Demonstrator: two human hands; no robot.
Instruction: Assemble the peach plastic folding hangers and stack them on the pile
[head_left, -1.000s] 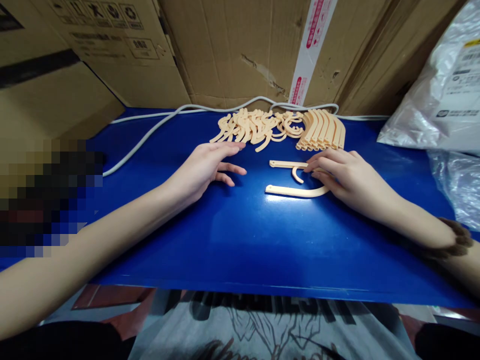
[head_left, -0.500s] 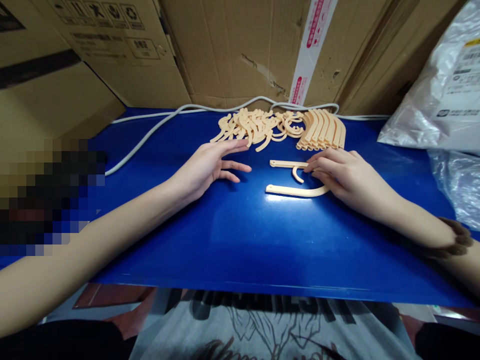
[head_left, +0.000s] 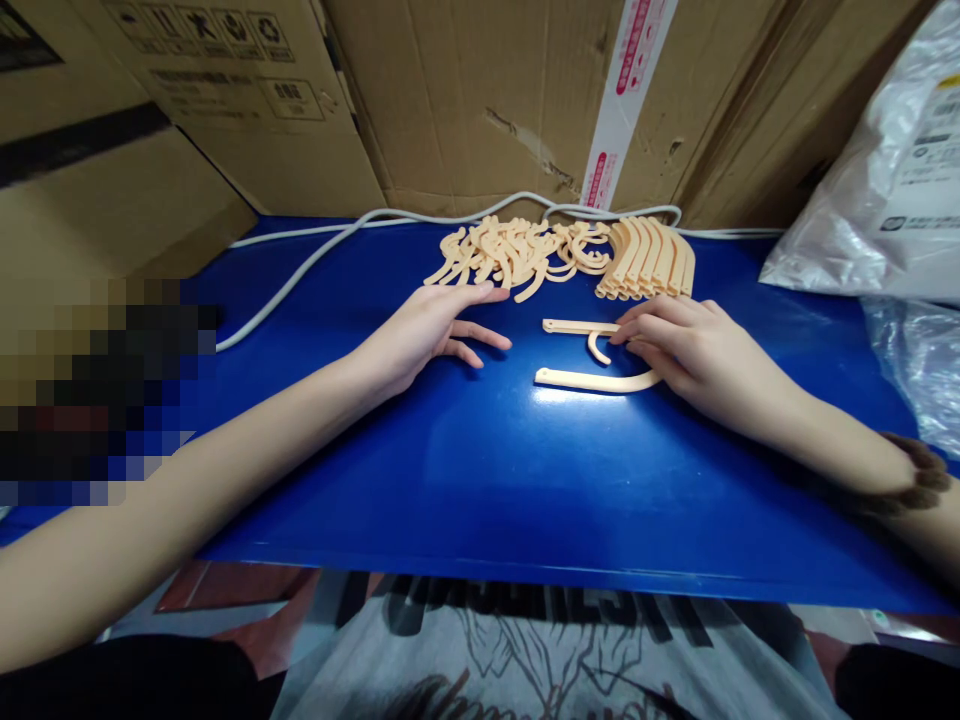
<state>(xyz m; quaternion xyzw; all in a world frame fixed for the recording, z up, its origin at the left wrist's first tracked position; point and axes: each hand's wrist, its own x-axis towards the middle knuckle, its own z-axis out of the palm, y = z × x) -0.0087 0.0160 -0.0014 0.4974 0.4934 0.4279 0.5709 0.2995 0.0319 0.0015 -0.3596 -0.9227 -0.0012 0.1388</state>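
My left hand hovers at the left with its fingers spread and nothing in them, just in front of a loose pile of small cream plastic hooks. On the blue table lie an upper hanger arm, a small hook beside it, and a lower curved hanger arm. My right hand has its fingers closed over the right end of the upper arm. Its thumb side covers the end of the lower one. Behind that hand sits a neat row of cream hanger arms.
Cardboard boxes stand along the back and left of the blue table. A white cable runs along the rear. At the right rests a clear plastic bag with a label. A blurred dark patch covers the left edge.
My left hand has shifted very slightly to the right, its fingers still spread. The right hand and the pieces under it look unchanged apart from a small shift of the whole view.
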